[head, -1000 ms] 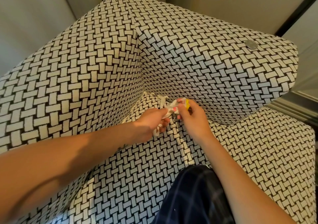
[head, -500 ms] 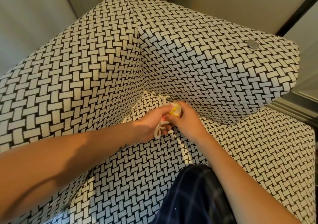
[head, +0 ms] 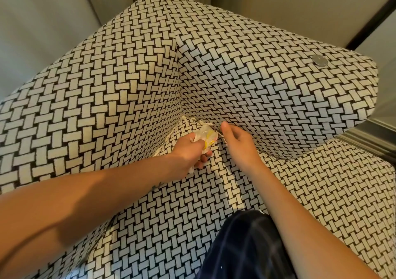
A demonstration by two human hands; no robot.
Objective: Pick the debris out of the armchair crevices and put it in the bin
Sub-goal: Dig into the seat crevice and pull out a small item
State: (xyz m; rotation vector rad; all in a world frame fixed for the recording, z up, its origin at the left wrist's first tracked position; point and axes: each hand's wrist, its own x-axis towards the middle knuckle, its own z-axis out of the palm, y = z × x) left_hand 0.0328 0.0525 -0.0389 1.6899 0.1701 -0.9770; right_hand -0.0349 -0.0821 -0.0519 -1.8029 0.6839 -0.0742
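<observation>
Fingertips of the right hand (head: 237, 142) hidden under its palm, grip not to be told, thumb laid at the back crevice of the black-and-white basket-weave fabric armchair (head: 128, 85), crumpled white-and-yellow wrapper debris (head: 206, 136) clutched in the left hand (head: 188, 151) just beside that crevice, partly covered by fingers, hands held near but apart.

A single wide-angle view, worn on the person's head, looks forward and steeply down into the armchair (head: 235, 75) from close above its seat. It faces the far inner corner where two padded walls join, and the crumpled debris (head: 205, 136) sits near the frame's centre. Both forearms enter from the near edge, with the left hand (head: 186, 152) and right hand (head: 240, 143) side by side at that corner. The chair's straight edges bow toward the borders.
</observation>
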